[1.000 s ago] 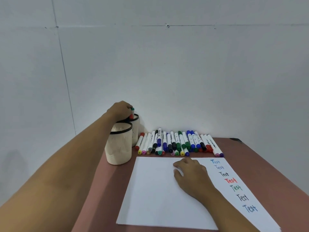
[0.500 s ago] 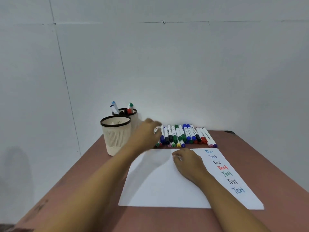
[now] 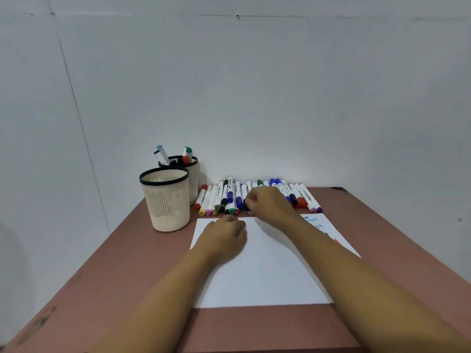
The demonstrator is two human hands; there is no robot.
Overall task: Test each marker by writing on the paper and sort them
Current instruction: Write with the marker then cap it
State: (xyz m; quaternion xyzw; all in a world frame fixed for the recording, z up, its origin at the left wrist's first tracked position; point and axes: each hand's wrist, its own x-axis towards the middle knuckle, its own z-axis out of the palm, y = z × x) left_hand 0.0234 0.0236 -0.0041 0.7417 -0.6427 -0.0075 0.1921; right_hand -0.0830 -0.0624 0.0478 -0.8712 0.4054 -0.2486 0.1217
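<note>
Two cups: front cup at 10 o'clock of the paper, half hiding the back cup, which holds a few markers.
Marker row: 12 o'clock of the paper, middle hidden by right hand.
Right grip: fingers curled onto a dark-capped marker, can't tell if pinched.
Left hand: loosely curled, resting on paper, holding nothing.

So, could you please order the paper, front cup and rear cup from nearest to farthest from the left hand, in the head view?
1. paper: beneath the left hand.
2. front cup: to its left.
3. rear cup: behind the front cup.
</note>
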